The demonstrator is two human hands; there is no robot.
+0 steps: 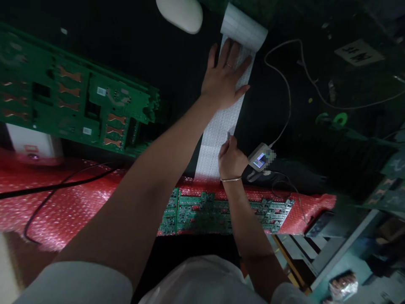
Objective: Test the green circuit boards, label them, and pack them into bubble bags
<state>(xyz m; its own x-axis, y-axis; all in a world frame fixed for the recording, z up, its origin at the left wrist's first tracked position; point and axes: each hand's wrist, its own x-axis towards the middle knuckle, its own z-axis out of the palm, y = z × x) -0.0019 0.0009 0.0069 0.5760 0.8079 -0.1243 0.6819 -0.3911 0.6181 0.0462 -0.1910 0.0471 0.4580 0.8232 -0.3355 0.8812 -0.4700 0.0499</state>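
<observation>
A long strip of white printed labels [210,139] runs across the dark work surface from its roll [243,26] at the far end. My left hand [223,78] lies flat on the strip just below the roll, fingers spread, with a ring on one finger. Closer to me, my right hand [233,159] is closed in a pinch over the strip's right edge. From its fingers sticks out the tip of a thin grey tool [228,135]; the rest is hidden in the hand, so its kind is unclear.
Green circuit boards [72,90] are stacked on the left. More boards [218,213] lie on red bubble wrap [76,185] along the near edge. A small device with a lit screen [260,159] and a cable sits right of my right hand. A white rounded object [182,14] is at the top.
</observation>
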